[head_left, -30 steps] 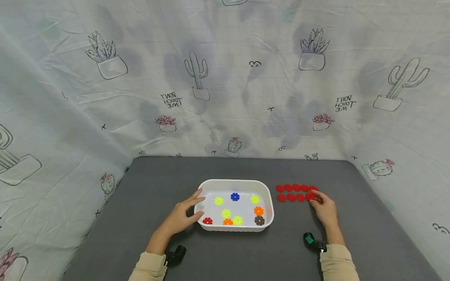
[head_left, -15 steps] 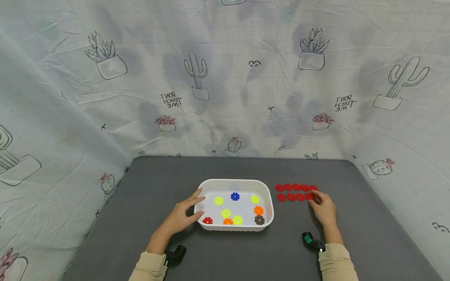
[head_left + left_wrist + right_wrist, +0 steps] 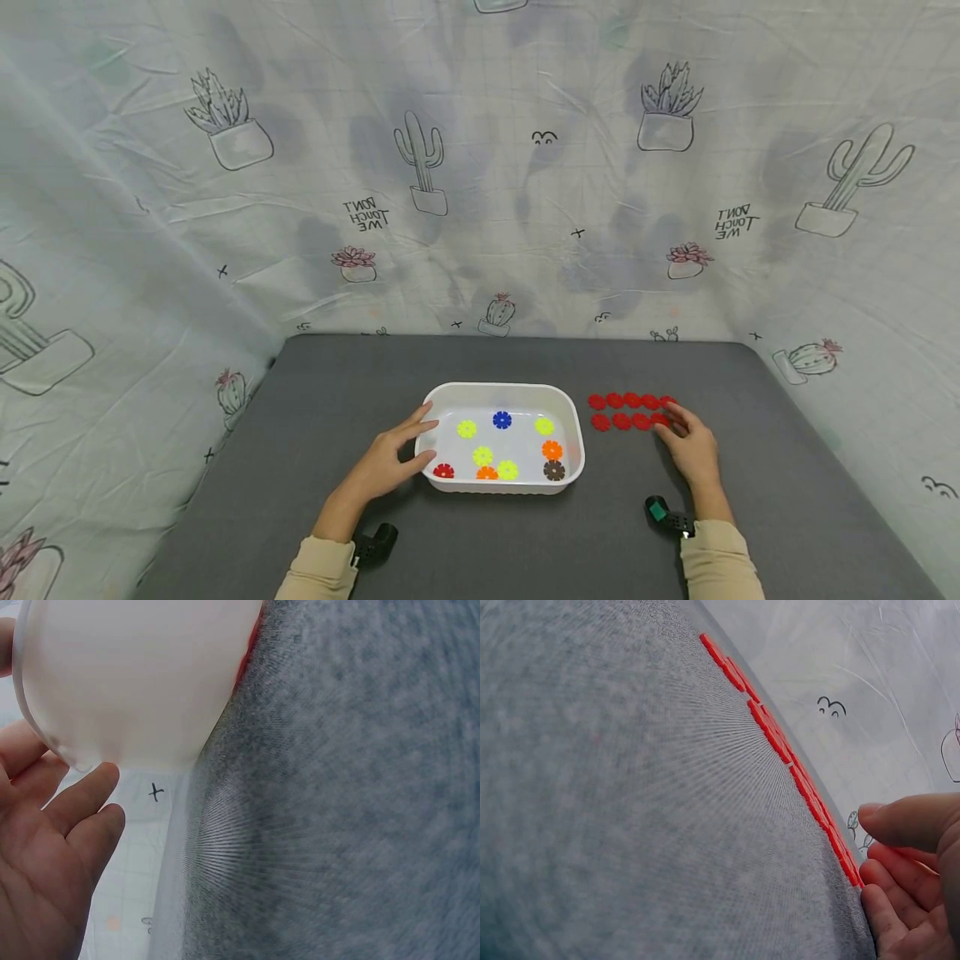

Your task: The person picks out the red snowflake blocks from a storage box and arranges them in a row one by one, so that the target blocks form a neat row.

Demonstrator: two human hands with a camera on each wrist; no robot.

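Observation:
A white plastic tray (image 3: 498, 488) stands mid-table, holding several notched, flower-shaped plastic discs, among them a blue disc (image 3: 502, 420) and a dark brown disc (image 3: 554, 471). My left hand (image 3: 384, 460) grips its left end, thumb and forefinger over the rim, other fingertips against the outer wall (image 3: 112, 697). To the right of the tray lie two rows of red notched discs (image 3: 622, 422). My right hand (image 3: 693, 450) is at the right end of the nearer row, thumb and fingers spread apart around the last disc, which they partly hide. Fingertips (image 3: 871, 896) are right at its edge.
The dark grey table (image 3: 487, 550) has patterned white cloth (image 3: 480, 208) behind and along both sides. A black wrist device (image 3: 375, 546) sits below my left hand, and another black device (image 3: 667, 517) below my right.
The last red disc of the nearer row, pinched in my right hand, has shifted slightly left into line; my thumb and fingers have then loosened from it. My left hand stays on the tray.

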